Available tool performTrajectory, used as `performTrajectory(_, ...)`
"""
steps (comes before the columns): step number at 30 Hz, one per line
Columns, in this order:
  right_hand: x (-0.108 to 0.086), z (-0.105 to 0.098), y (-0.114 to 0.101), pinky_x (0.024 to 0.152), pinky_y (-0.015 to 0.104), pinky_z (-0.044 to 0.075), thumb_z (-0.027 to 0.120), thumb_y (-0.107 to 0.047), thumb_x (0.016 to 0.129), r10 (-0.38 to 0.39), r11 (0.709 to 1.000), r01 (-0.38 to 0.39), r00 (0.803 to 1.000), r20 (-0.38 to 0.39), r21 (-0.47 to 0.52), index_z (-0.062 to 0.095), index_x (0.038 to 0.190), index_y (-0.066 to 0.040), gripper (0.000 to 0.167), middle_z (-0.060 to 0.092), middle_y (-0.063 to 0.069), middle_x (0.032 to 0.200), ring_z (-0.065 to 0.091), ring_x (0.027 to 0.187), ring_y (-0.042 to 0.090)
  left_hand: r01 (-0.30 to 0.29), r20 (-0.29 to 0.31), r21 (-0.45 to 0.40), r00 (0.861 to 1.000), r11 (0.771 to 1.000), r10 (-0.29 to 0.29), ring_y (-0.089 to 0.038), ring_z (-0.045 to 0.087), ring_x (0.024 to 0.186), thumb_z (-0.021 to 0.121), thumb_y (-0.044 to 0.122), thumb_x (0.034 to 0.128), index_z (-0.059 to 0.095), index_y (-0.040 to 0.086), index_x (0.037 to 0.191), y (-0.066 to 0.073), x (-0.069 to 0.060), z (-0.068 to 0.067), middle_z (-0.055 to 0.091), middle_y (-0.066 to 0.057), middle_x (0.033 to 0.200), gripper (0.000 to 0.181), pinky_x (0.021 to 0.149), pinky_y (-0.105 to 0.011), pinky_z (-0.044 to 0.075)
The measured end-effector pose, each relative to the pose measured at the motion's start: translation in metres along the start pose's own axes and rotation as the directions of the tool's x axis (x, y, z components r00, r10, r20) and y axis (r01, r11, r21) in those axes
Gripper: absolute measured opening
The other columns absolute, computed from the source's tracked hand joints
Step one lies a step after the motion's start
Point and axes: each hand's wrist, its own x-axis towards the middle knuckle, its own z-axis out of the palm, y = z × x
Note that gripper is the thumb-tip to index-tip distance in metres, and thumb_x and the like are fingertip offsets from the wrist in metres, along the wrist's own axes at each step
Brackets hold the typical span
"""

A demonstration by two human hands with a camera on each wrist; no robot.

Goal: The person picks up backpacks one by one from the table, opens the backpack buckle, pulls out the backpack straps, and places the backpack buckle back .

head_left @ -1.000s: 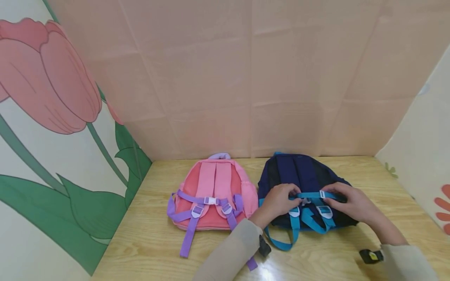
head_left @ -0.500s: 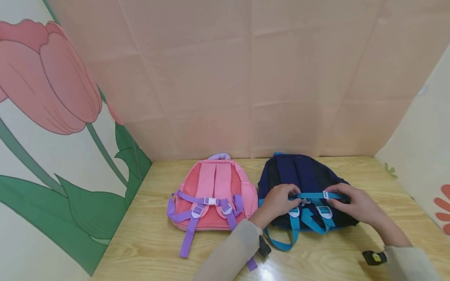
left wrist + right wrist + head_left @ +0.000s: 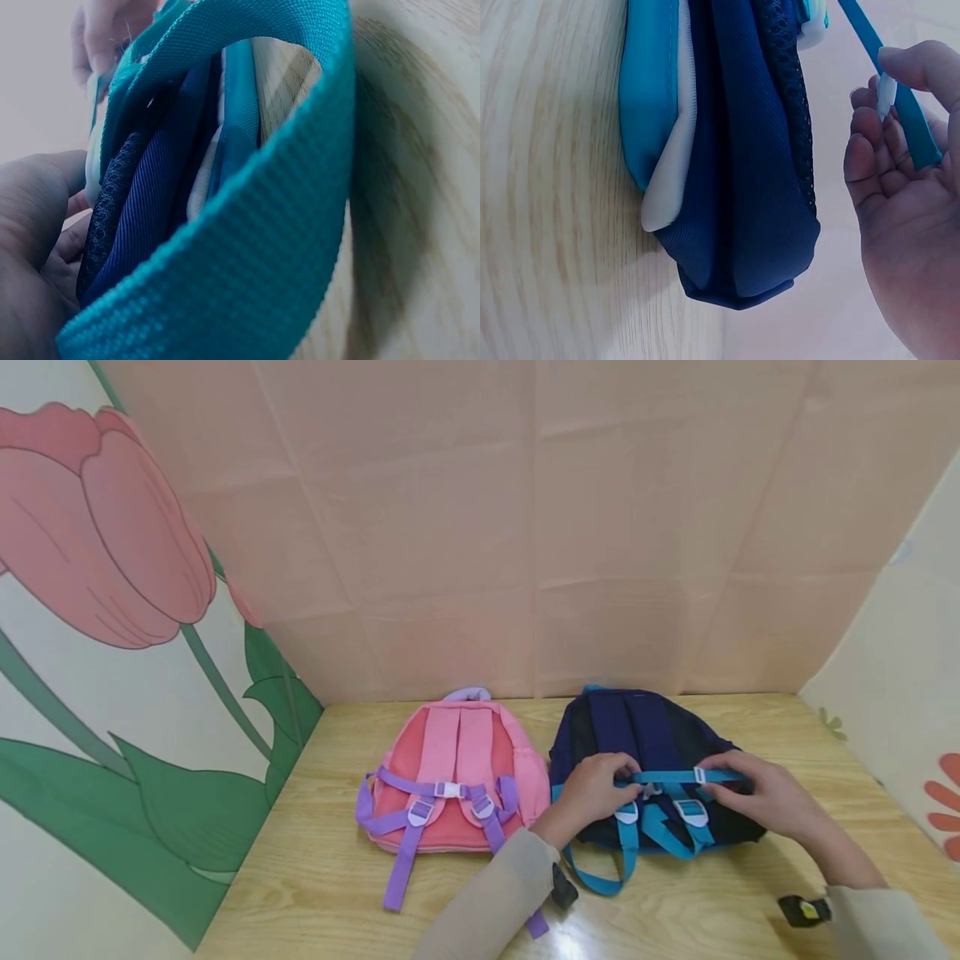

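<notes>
A navy backpack (image 3: 630,718) with blue straps lies on the table at right in the head view. My left hand (image 3: 596,789) grips the left part of its blue cross strap (image 3: 663,777). My right hand (image 3: 765,793) pinches the white slider (image 3: 700,775) farther right on that strap, which is held taut above the pack. In the right wrist view, thumb and fingers pinch the white slider (image 3: 886,94), the strap's end lying over the palm. A wide blue strap (image 3: 247,225) loops across the left wrist view, near my left hand (image 3: 37,217).
A pink backpack (image 3: 442,718) with purple straps and a fastened white buckle (image 3: 450,789) lies just left of the navy one. Behind both stands a pinkish sheet (image 3: 450,527). Painted walls flank the wooden table (image 3: 300,877).
My right hand has moved slightly to the right, and the white slider has shifted right along with it. My left hand has stayed in place on the strap.
</notes>
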Motion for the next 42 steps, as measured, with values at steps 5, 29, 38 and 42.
performTrajectory(5, -0.001, -0.002, 0.000, 0.069, 0.012, 0.043, 0.082, 0.000, 0.079, -0.001, 1.000, 0.001, 1.000, -0.001, 0.008, 0.071, 0.107, -0.016, 0.034, 0.069, -0.005, 0.092, 0.054, 0.077, 0.000, 0.003, 0.001, 0.002, 1.000, 1.000, -0.003, 0.004, 0.058, 0.091, 0.074, 0.033, 0.0938, 0.071, 0.030, 0.109, 0.001, 0.000, 0.000, 0.066, 0.018, 0.100, 0.016, 0.077, -0.014, 0.047)
performTrajectory(29, -0.008, -0.009, 0.002, 0.054, 0.023, 0.040, 0.080, -0.002, 0.083, 0.056, 0.998, -0.056, 0.998, 0.018, 0.014, 0.070, 0.109, -0.018, 0.033, 0.061, -0.013, 0.086, 0.047, 0.064, 0.005, -0.007, -0.012, 0.003, 1.000, 1.000, 0.007, 0.004, 0.058, 0.091, 0.073, 0.035, 0.0942, 0.071, 0.030, 0.109, -0.002, -0.001, 0.003, 0.066, 0.018, 0.100, 0.016, 0.078, -0.014, 0.048)
performTrajectory(38, -0.012, -0.012, 0.006, 0.055, 0.022, 0.040, 0.081, -0.005, 0.083, 0.082, 0.997, -0.082, 0.996, 0.017, -0.016, 0.070, 0.108, -0.017, 0.030, 0.061, -0.014, 0.084, 0.049, 0.068, 0.002, -0.007, -0.006, 0.009, 1.000, 1.000, 0.007, 0.004, 0.059, 0.091, 0.072, 0.037, 0.0947, 0.071, 0.031, 0.110, -0.003, 0.000, 0.004, 0.066, 0.018, 0.100, 0.016, 0.079, -0.014, 0.047)
performTrajectory(42, -0.013, -0.014, 0.007, 0.054, 0.022, 0.039, 0.081, -0.003, 0.083, 0.084, 0.996, -0.083, 0.996, 0.013, -0.012, 0.070, 0.107, -0.016, 0.030, 0.059, -0.014, 0.081, 0.050, 0.067, 0.002, -0.010, -0.007, 0.010, 1.000, 1.000, 0.010, 0.004, 0.059, 0.092, 0.072, 0.037, 0.0948, 0.071, 0.030, 0.110, -0.003, 0.001, 0.003, 0.067, 0.018, 0.101, 0.016, 0.079, -0.014, 0.048)
